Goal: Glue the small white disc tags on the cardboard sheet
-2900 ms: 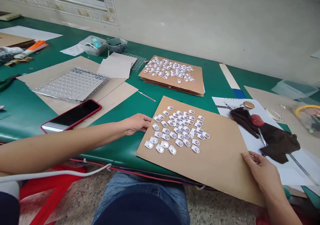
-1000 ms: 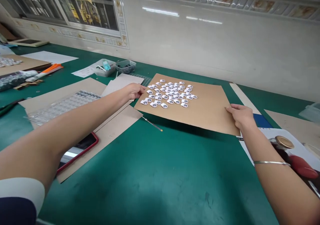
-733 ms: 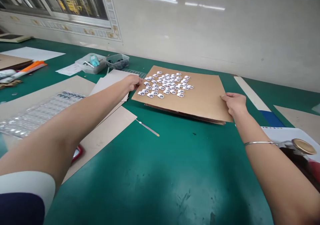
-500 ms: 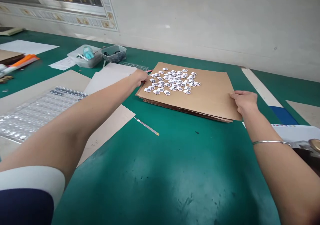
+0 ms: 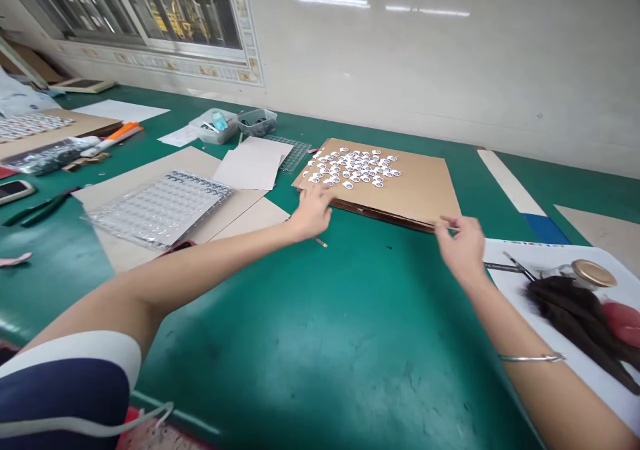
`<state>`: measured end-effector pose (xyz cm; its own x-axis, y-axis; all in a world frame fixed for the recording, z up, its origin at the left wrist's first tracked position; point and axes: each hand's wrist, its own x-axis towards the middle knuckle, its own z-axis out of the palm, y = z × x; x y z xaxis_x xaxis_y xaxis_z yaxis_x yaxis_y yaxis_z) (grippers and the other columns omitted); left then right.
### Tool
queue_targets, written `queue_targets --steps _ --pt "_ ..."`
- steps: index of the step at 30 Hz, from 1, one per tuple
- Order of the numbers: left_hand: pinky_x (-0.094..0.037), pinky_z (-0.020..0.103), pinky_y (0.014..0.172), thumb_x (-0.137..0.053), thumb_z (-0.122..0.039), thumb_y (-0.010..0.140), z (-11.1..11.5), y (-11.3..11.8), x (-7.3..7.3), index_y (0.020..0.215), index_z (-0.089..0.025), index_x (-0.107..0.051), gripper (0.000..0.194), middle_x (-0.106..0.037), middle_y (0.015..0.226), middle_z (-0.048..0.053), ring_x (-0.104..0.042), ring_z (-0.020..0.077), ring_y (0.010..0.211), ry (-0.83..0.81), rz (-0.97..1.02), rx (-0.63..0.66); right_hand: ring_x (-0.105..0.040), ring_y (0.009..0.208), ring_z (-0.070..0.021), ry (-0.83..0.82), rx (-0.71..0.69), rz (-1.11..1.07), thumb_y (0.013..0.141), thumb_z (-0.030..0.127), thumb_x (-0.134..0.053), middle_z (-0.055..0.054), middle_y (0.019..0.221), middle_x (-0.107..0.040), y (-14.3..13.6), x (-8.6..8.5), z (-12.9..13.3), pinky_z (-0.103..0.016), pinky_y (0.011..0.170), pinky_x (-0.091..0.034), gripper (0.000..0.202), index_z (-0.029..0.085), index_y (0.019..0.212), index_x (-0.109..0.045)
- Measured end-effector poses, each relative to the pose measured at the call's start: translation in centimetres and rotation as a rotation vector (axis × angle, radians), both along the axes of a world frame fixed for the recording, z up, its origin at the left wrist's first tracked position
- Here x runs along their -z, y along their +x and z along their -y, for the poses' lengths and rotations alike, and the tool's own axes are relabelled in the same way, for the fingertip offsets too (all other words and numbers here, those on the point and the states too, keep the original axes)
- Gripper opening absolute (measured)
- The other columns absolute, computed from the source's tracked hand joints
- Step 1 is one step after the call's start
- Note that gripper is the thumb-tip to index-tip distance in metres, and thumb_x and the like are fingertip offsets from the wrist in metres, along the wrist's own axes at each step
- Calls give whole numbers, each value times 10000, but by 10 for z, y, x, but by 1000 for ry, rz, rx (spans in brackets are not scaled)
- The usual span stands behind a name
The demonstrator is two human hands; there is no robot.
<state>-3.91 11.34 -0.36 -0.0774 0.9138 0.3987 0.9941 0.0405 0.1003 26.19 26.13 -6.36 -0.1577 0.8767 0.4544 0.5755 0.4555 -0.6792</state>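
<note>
A stack of brown cardboard sheets [image 5: 415,183] lies on the green table, with many small white pieces bearing dark round marks [image 5: 357,163] scattered over its left half. My left hand [image 5: 314,211] is at the stack's front left edge, fingers apart and somewhat blurred, holding nothing that shows. At the front right corner, my right hand [image 5: 461,245] has thumb and forefinger bent together on the cardboard's edge. A thin stick with a yellowish tip [image 5: 321,242] lies partly hidden under my left hand.
Left stands a clear blister tray [image 5: 160,207] on beige board, near loose white sheets [image 5: 253,163] and two plastic tubs [image 5: 257,123]. Pliers [image 5: 43,207] and a phone [image 5: 15,191] lie farther left. A glass jar [image 5: 594,273] and dark cloth [image 5: 575,310] are at right.
My left hand has left the stack's far left side and come nearer, to its front edge. My right hand has slid to the front right corner. The view has turned left.
</note>
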Motion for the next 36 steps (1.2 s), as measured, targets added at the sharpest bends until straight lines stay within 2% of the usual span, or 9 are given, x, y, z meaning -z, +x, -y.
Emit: queue_targets --steps 4,10,15,18,21,24,27,31,36 --pt "-302 458 1056 -485 -166 758 29 63 25 1289 -106 -467 535 -357 1356 133 -330 269 1258 -66 145 207 -511 1041 -170 -76 -298 -54 799 415 -494 -92 1089 -544 -33 5 78 -394 987 -424 377 172 1072 -587" --pt "-185 415 1144 -459 -45 637 54 122 55 1484 -161 30 984 -47 1506 119 -81 235 1400 -39 550 624 -551 947 -120 -418 -652 -476 770 577 -507 -114 1142 -522 -46 2 155 -262 763 -505 650 144 1236 -375" --pt "-289 394 1093 -540 -89 667 59 125 66 1475 -233 126 1058 -26 1501 131 -112 258 1394 -135 753 761 -529 741 -89 -533 -715 -340 614 571 -685 -51 908 -574 -45 4 157 -227 641 -461 631 141 1026 -476" --pt "-356 364 1045 -546 -86 649 58 124 65 1467 -243 153 1087 -21 1501 137 -136 259 1388 -175 783 755 -510 688 -71 -530 -740 -322 652 570 -654 -32 841 -565 -45 3 155 -203 594 -430 581 143 1005 -477" --pt "-477 292 875 -560 -90 654 57 125 60 1454 -280 180 1106 -12 1503 142 -373 244 1268 -243 817 720 -488 593 -54 -618 -744 -395 723 629 -536 -8 712 -532 -45 2 154 -190 532 -419 514 146 875 -451" --pt "-496 229 670 -570 -107 676 57 125 54 1447 -322 178 1096 -21 1501 159 -560 133 901 -329 866 688 -476 539 -45 -689 -731 -428 734 675 -474 -2 661 -517 -46 4 153 -184 510 -431 539 143 804 -432" --pt "-488 292 819 -580 -117 673 57 124 52 1457 -274 167 1094 -52 1497 169 -524 197 1072 -305 856 667 -481 538 -40 -666 -721 -443 752 662 -462 2 659 -516 -46 6 152 -171 504 -420 522 145 812 -435" --pt "-317 371 1066 -596 -156 699 56 122 55 1461 -169 160 1074 -85 1490 182 -151 243 1389 -274 823 690 -452 514 -39 -646 -693 -436 775 645 -446 8 595 -482 -44 7 152 -179 483 -375 504 143 740 -432" --pt "-263 393 1100 -608 -174 713 56 123 60 1474 -179 97 1038 -114 1488 166 -144 233 1392 -229 794 739 -390 539 -22 -591 -744 -357 718 646 -538 -3 599 -484 -43 5 155 -188 515 -314 538 118 651 -458"
